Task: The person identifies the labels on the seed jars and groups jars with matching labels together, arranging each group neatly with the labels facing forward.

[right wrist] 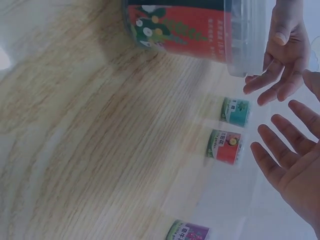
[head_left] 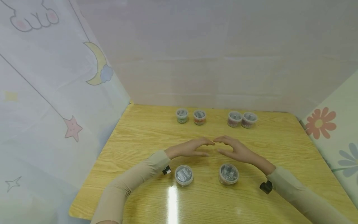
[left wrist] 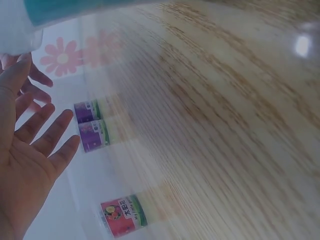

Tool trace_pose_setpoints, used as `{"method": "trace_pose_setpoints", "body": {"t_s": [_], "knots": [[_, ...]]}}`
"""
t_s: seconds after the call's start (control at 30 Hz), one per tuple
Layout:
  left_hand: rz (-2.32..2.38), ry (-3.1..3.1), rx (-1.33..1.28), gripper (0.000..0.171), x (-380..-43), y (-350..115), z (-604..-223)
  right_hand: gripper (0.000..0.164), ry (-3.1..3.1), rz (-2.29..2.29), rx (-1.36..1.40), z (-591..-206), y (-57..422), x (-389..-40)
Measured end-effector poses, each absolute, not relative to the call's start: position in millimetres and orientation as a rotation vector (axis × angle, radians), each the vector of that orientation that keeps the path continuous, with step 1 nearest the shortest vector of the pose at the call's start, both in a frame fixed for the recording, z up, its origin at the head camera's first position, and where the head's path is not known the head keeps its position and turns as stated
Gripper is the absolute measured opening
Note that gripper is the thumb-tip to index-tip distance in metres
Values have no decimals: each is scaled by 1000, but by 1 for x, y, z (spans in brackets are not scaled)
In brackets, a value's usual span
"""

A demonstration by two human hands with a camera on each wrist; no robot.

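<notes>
My left hand [head_left: 191, 147] hovers over the middle of the table with fingers nearly straight, holding nothing. Facing it, my right hand [head_left: 236, 151] is likewise empty, its fingers relaxed; the fingertips of both hands almost meet. Nearer to me, a small round lidded tub [head_left: 183, 175] stands by the left forearm, and a second lidded tub [head_left: 228, 174] stands below the right hand. The right wrist view shows that second tub [right wrist: 185, 32] close up, with a red label and a clear lid. A teal-labelled tub [left wrist: 75, 10] fills the top corner of the left wrist view.
Along the back edge stand a green-labelled tub [head_left: 182, 115], a red-labelled tub [head_left: 199, 117] and two purple-labelled tubs, one [head_left: 234, 119] beside the other [head_left: 249, 119]. Printed cloth walls [head_left: 179, 62] enclose the wooden table [head_left: 134, 130] at the back and sides.
</notes>
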State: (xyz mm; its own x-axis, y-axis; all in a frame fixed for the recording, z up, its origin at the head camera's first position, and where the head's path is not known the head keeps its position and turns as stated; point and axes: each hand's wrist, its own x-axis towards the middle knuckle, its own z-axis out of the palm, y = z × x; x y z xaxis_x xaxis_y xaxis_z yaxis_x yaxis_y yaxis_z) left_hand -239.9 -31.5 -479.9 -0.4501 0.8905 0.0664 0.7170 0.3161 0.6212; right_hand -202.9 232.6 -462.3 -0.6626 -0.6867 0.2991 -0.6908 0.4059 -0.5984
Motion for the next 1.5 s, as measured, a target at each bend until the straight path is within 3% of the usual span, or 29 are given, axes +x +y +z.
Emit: {"method": "trace_pose_setpoints", "body": {"t_s": [0.7,1.5], "knots": [[713,2320,1499,59,-227,-18,-485,47,-2704,1158,1272,-472,247,-185],[639,2255,1529,57,-209,-5,-484,62,-2767,1124,1359,-481,267,-168]]}}
